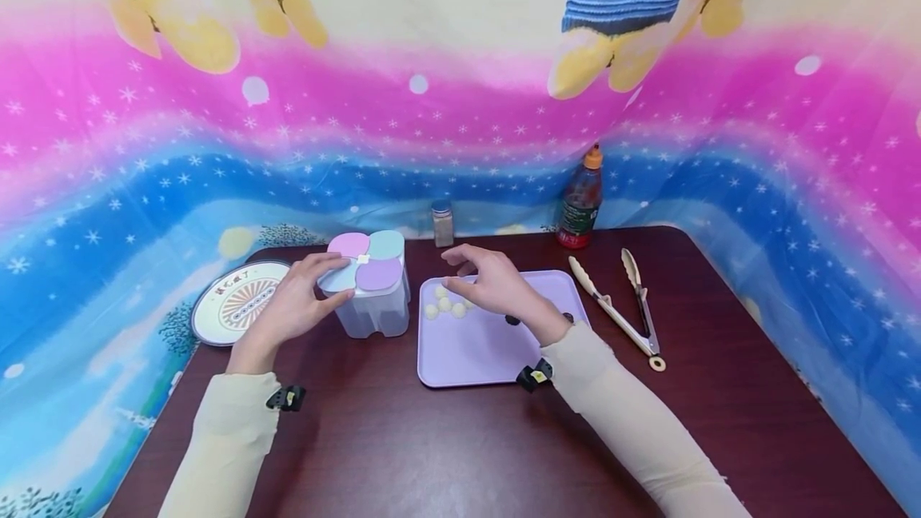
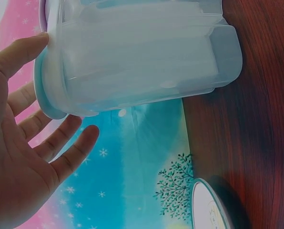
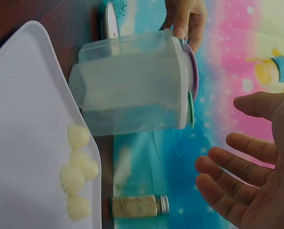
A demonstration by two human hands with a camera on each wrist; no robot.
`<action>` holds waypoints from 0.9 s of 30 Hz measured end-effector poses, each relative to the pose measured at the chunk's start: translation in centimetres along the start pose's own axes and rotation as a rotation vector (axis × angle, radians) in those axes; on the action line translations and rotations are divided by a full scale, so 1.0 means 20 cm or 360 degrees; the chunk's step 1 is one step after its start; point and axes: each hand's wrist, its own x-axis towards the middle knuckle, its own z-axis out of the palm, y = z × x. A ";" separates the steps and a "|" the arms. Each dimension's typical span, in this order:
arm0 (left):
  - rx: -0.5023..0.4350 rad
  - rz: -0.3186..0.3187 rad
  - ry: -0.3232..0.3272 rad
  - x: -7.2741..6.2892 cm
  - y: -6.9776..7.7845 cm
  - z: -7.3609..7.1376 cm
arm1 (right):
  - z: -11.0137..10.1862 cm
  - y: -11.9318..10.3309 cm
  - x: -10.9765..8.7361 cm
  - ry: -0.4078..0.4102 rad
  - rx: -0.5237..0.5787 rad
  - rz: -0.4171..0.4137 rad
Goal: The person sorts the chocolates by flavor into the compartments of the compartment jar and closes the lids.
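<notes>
A translucent plastic storage box (image 1: 374, 312) stands on the table, its four-part top made of pink, mint, light blue and purple lids. My left hand (image 1: 298, 304) is at its left side, with the thumb and fingers spread about the light blue lid (image 1: 338, 279). In the left wrist view the thumb touches the lid's edge and the other fingers extend past the top. My right hand (image 1: 492, 280) hovers over the lilac tray (image 1: 460, 358), holding nothing, its fingers loosely bent. Several small, pale, bun-like pieces (image 3: 78, 167) lie on the tray.
Behind the tray stand a small spice jar (image 1: 442, 226) and a red sauce bottle (image 1: 580, 202) with an orange cap. Tongs (image 1: 622, 314) lie spread at the right. A patterned plate (image 1: 230, 306) is at the left edge. Dark small pieces (image 1: 512, 320) show beside my right wrist.
</notes>
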 end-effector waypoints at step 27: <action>0.0002 0.0023 0.0023 0.00 -0.01 0.01 | 0.19 -0.12 0.12 0.0006 0.0001 -0.0069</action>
